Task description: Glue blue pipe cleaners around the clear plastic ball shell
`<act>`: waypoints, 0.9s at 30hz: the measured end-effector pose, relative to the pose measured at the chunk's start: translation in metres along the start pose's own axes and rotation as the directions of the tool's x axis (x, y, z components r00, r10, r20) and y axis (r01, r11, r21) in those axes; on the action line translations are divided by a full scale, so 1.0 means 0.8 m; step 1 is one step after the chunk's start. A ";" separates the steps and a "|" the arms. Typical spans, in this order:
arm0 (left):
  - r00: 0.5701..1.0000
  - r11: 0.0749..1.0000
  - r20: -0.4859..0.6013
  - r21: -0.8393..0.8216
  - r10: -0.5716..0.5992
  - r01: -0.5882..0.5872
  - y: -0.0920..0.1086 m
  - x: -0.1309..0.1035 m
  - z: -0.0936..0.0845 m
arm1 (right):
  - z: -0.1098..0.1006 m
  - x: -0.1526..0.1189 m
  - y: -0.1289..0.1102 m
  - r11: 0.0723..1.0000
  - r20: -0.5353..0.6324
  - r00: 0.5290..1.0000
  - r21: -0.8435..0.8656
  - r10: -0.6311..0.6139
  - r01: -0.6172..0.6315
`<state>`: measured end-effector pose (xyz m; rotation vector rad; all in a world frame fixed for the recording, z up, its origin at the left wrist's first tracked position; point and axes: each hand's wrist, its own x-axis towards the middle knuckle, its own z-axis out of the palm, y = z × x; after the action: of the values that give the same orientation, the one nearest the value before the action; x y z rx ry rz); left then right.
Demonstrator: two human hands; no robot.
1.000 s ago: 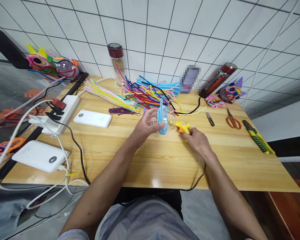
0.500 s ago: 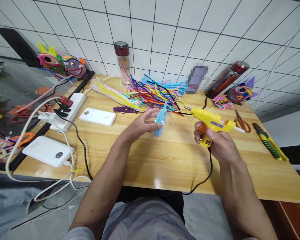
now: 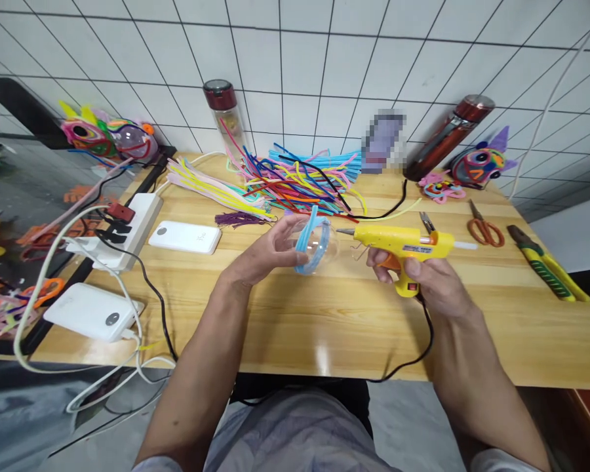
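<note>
One clear ball, two hands, one yellow glue gun.

By the back edge of the bench, one object is blurred, and coloured stems hide the base of the glass bottle. The front right corner is cut off.

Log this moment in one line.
left hand: holds clear ball with blue strips | right hand: grips yellow glue gun
</note>
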<state>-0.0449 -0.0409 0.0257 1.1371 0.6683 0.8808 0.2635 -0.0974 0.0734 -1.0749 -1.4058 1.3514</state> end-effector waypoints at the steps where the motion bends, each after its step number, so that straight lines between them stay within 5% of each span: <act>1: 1.000 1.000 0.003 0.020 0.003 -0.003 -0.001 0.000 0.000 | 0.000 -0.002 0.000 1.000 0.013 1.000 -0.014 0.004 -0.004; 27: 0.996 0.991 0.062 0.120 -0.061 0.053 0.008 -0.004 0.009 | 0.004 -0.008 0.008 0.989 0.153 0.988 -0.147 0.023 0.000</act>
<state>-0.0421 -0.0463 0.0344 1.2411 0.7030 0.7601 0.2620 -0.1044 0.0671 -1.0932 -1.6372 1.3807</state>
